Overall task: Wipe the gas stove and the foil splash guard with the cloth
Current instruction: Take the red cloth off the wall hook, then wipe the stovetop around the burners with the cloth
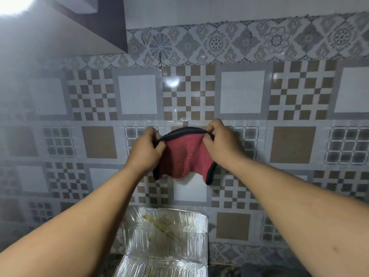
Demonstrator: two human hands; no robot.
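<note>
A red cloth with a black border hangs spread in front of the tiled wall. My left hand pinches its upper left corner and my right hand pinches its upper right corner. Both hands are raised at chest height, held close together. Below them the silver foil splash guard leans against the wall, with yellowish-green stains smeared across its upper left part. A folded lower panel of the foil reaches the bottom edge of the view. The gas stove is out of sight.
A patterned tiled wall fills the background. A dark cabinet underside juts out at the upper left, beside a bright light glare. A dark speckled countertop strip shows at the bottom right of the foil.
</note>
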